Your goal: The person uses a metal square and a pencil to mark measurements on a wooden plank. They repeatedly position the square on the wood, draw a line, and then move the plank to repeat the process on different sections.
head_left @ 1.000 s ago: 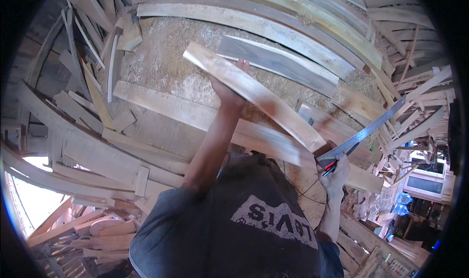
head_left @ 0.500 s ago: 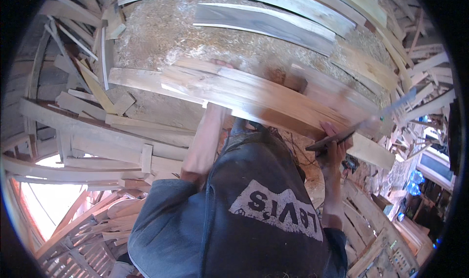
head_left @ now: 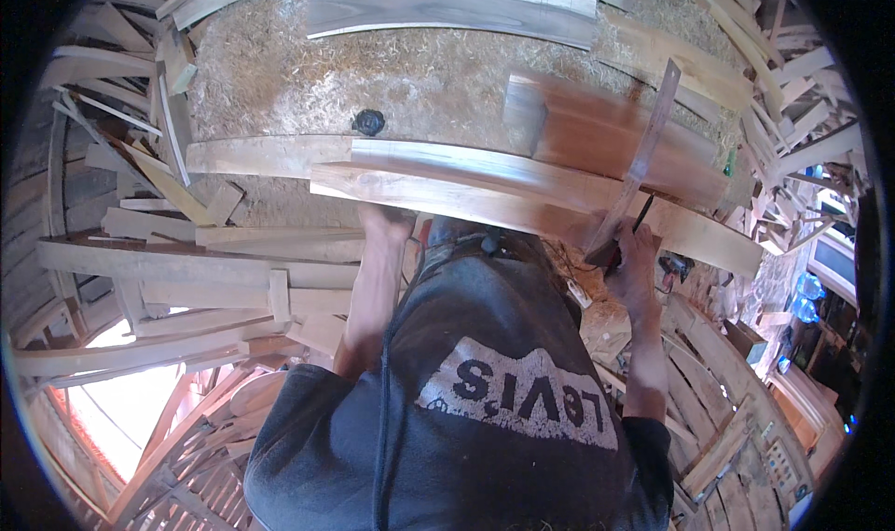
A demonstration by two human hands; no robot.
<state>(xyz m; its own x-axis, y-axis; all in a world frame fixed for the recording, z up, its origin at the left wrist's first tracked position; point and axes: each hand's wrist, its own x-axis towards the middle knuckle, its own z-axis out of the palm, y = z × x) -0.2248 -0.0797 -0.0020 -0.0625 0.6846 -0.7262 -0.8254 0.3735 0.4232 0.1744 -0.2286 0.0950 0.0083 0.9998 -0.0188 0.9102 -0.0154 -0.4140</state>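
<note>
My left hand [head_left: 386,221] grips the near edge of a long pale curved plank [head_left: 485,184] that lies crosswise in front of my chest. A second pale plank [head_left: 270,153] lies right behind it. My right hand [head_left: 630,262] is closed on the dark handle of a long flat grey metal strip [head_left: 645,144]. The strip slants up and away across the pale plank and over a blurred reddish-brown board [head_left: 597,130]. My dark T-shirt fills the lower middle of the view.
Behind the planks is a surface covered in sawdust [head_left: 419,83] with a small black round object [head_left: 369,121] on it. A grey curved plank [head_left: 447,9] lies at the far side. Piles of curved wooden slats [head_left: 140,214] crowd the left, more slats [head_left: 792,93] the right.
The plank my left hand held up at a tilt now lies lower and level across the others. My right hand has swung the metal strip up over the boards.
</note>
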